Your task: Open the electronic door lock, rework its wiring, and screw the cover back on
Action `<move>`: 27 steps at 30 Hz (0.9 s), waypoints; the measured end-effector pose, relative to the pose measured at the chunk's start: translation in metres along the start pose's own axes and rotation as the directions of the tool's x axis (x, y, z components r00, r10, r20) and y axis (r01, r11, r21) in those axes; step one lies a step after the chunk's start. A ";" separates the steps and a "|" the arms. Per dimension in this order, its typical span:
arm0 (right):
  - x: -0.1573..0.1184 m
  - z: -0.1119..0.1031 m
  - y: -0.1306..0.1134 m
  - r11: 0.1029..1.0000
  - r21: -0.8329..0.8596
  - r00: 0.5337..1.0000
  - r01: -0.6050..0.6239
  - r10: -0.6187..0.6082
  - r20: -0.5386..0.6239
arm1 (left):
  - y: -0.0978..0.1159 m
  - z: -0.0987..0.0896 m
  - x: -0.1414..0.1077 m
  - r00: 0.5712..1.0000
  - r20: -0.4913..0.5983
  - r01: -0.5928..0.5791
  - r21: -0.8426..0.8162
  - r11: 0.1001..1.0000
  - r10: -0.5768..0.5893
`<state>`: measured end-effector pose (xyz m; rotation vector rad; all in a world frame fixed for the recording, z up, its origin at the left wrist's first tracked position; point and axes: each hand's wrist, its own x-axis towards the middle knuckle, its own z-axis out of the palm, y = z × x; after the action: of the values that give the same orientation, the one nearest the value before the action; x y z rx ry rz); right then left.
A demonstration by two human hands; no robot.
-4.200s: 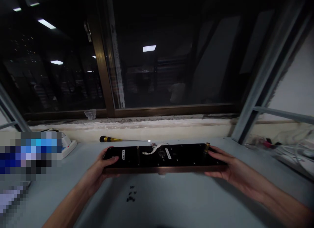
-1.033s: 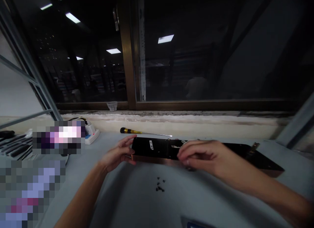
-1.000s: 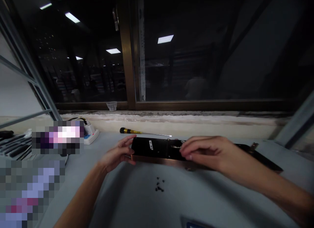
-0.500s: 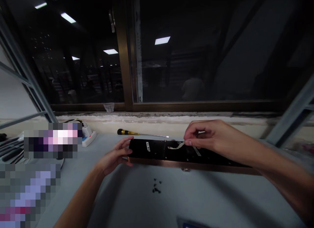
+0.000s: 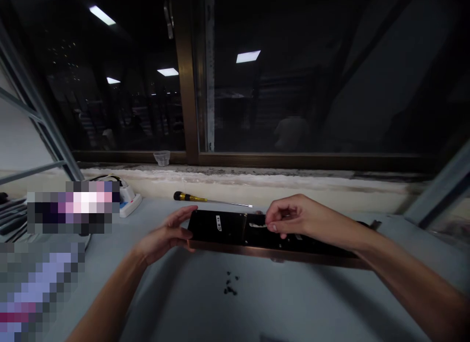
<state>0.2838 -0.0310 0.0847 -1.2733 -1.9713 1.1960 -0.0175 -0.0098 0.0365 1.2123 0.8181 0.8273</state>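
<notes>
A long black panel with a copper-coloured edge (image 5: 227, 228) lies across the table, with a small white label near its left end. My left hand (image 5: 165, 234) grips that left end, thumb on top and fingers round the far and lower sides. A pale strip (image 5: 257, 225) rests on the panel's middle. At its right end, my right hand (image 5: 288, 217) is closed in a pinch on the strip, low over the panel. The forearm hides part of the panel's right side.
Behind the panel lies a yellow and black screwdriver (image 5: 191, 197). Several small dark screws (image 5: 230, 289) are scattered in front. A power strip (image 5: 131, 205) stands at the left, and a clear cup (image 5: 162, 158) sits on the window sill.
My right hand has moved left and lower, bringing the strip's raised end down towards the panel. My left hand stays at the panel's left end.
</notes>
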 end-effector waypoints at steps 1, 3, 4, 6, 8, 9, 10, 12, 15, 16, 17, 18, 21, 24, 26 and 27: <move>0.000 0.000 0.001 1.000 0.010 1.000 -0.001 0.001 0.006 | 0.000 0.000 0.000 1.000 0.000 0.001 0.001 1.000 -0.001; 0.000 0.001 0.001 1.000 0.021 1.000 -0.003 0.003 0.016 | 0.001 0.001 0.000 1.000 -0.001 0.008 0.004 1.000 -0.008; 0.000 0.001 0.001 1.000 0.026 1.000 -0.001 0.001 0.017 | 0.001 0.001 0.001 1.000 0.000 0.010 0.004 1.000 -0.010; -0.001 0.004 -0.001 0.999 0.032 1.000 0.011 -0.011 0.015 | 0.001 0.002 0.001 1.000 0.005 0.010 0.008 1.000 -0.011; 0.000 0.006 -0.002 0.999 0.024 0.999 0.021 -0.022 0.025 | 0.001 0.003 0.001 1.000 -0.001 0.004 0.019 1.000 -0.004; 0.000 0.008 -0.002 1.000 0.006 0.999 0.024 -0.024 0.033 | 0.002 0.005 0.001 1.000 -0.009 0.003 0.028 1.000 -0.002; 0.001 0.009 -0.003 0.999 -0.029 0.999 0.025 -0.023 0.041 | 0.002 0.006 0.002 1.000 -0.022 0.002 0.037 0.999 -0.001; 0.002 0.013 -0.003 0.991 -0.132 0.999 0.028 -0.023 0.039 | 0.004 0.009 0.002 0.999 -0.049 0.007 0.058 0.998 -0.004; 0.004 0.018 -0.005 0.953 -0.293 0.997 0.072 -0.069 0.022 | 0.006 0.013 0.002 0.998 -0.067 0.017 0.080 0.997 -0.011; 0.004 0.021 -0.006 0.940 -0.327 0.995 0.098 -0.095 0.025 | 0.006 0.014 0.001 0.998 -0.068 0.021 0.081 0.997 -0.015; 0.004 0.023 -0.007 0.931 -0.345 0.993 0.121 -0.118 0.031 | 0.006 0.014 0.001 0.998 -0.067 0.025 0.078 0.997 -0.020; 0.004 0.025 -0.008 0.925 -0.355 0.990 0.138 -0.132 0.040 | 0.006 0.013 0.001 0.997 -0.067 0.028 0.072 0.997 -0.023; 0.004 0.031 -0.011 0.914 -0.372 0.987 0.163 -0.152 0.059 | 0.006 0.011 0.001 0.998 -0.058 0.027 0.053 0.998 -0.024; 0.003 0.036 -0.013 0.887 -0.417 0.980 0.198 -0.193 0.054 | 0.005 0.010 0.002 0.998 -0.044 0.036 0.036 0.999 -0.034; 0.003 0.039 -0.014 0.872 -0.446 0.977 0.204 -0.209 0.038 | 0.004 0.010 0.003 0.998 -0.036 0.045 0.028 0.999 -0.044; 0.003 0.040 -0.014 0.869 -0.453 0.977 0.200 -0.209 0.031 | 0.004 0.010 0.003 0.998 -0.032 0.048 0.026 0.999 -0.047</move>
<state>0.2449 -0.0471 0.0773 -1.2337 -2.3928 0.6331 -0.0077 -0.0113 0.0415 1.2013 0.8830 0.8011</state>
